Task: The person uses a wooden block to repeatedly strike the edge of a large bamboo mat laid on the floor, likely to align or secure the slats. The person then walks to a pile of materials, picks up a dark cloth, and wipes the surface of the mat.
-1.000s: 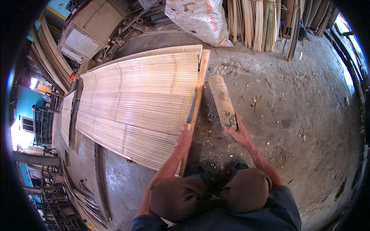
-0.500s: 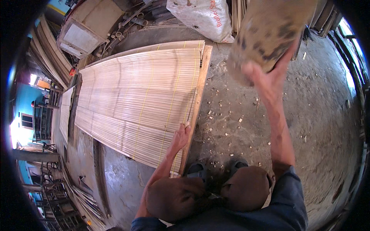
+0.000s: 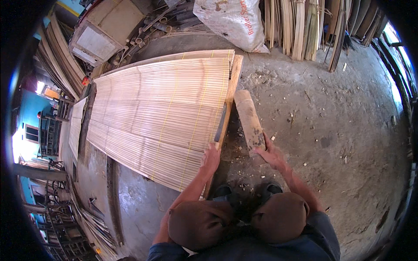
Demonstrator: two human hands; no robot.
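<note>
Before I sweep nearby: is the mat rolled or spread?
Spread: the mat lies flat, slats side by side. Whether any is folded underneath, I cannot tell.

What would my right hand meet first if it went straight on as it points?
Beyond the wooden cylinder it holds, your right hand would probably meet the wooden plank along the slatted mat, though depth is unclear.
</note>
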